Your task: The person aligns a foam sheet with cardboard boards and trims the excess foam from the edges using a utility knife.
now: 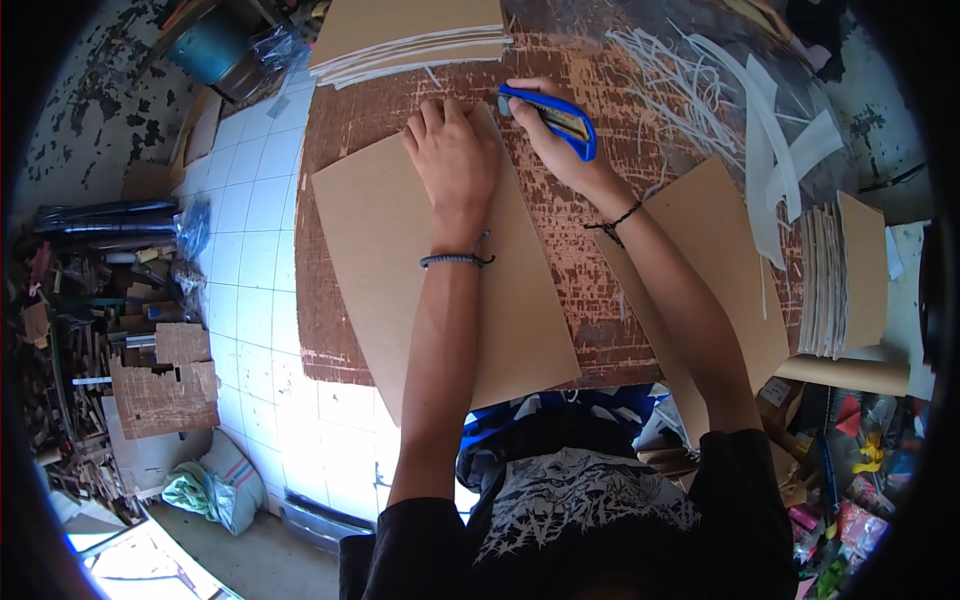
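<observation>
On a worn brown counter [328, 315], the left hand [455, 158] is lying palm-down on a tan cardboard sheet [515, 310]; just apart, the right hand [553, 150] is clasping a blue utility knife [580, 118] near the sheet's far corner.

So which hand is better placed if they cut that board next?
Probably the person's right hand: it holds the blue cutter near the far corner of the brown board. The left hand rests on that board, so seems better for steadying.
</observation>
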Tool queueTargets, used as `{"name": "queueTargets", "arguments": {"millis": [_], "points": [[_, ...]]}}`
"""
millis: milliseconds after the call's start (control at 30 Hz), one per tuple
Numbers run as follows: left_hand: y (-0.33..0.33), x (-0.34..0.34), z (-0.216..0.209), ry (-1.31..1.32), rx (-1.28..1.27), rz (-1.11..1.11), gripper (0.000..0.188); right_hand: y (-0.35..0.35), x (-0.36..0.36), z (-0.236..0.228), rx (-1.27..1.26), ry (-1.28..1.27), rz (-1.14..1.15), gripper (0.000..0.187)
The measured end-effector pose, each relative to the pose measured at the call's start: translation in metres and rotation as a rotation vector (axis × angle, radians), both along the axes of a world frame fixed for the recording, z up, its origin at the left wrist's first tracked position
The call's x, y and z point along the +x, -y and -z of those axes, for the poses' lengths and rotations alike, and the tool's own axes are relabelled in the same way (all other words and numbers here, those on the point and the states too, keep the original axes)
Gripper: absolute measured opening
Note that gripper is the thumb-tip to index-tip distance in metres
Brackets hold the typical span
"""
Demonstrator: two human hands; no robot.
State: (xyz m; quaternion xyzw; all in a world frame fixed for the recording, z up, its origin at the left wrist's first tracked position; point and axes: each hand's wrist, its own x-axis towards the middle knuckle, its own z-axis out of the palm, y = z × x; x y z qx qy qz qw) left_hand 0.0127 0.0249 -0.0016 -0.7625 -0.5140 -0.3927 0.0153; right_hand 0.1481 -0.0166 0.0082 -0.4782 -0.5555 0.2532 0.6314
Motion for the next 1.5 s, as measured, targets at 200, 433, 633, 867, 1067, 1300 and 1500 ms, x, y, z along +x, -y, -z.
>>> {"name": "queueTargets", "arguments": {"millis": [200, 433, 633, 867, 1067, 1300, 1500], "points": [[-0.003, 0.001, 0.001, 0.0, 0.021, 0.014, 0.018, 0.013, -0.006, -0.001, 0.06, 0.133, 0.027, 0.019], [-0.008, 0.0, 0.005, -0.006, 0.007, -0.015, 0.016, 0.079, -0.013, 0.0, -0.075, 0.046, -0.005, 0.021], [-0.008, -0.001, 0.011, -0.012, 0.025, -0.018, 0.018, 0.181, -0.031, -0.04, -0.304, 0.178, 0.031, 0.021], [-0.007, 0.0, 0.011, 0.013, 0.039, 0.02, 0.017, 0.208, -0.023, -0.051, -0.373, 0.227, 0.04, 0.025], [-0.009, 0.001, 0.011, 0.001, 0.069, 0.0, 0.017, 0.179, 0.001, -0.075, -0.201, 0.245, 0.228, 0.028], [-0.009, 0.002, 0.005, 0.029, 0.056, 0.011, 0.016, 0.162, -0.015, -0.056, -0.258, 0.252, 0.02, 0.025], [-0.01, -0.003, 0.011, 0.032, 0.02, -0.003, 0.016, 0.198, -0.023, -0.039, -0.409, 0.195, 0.001, 0.027]]}}
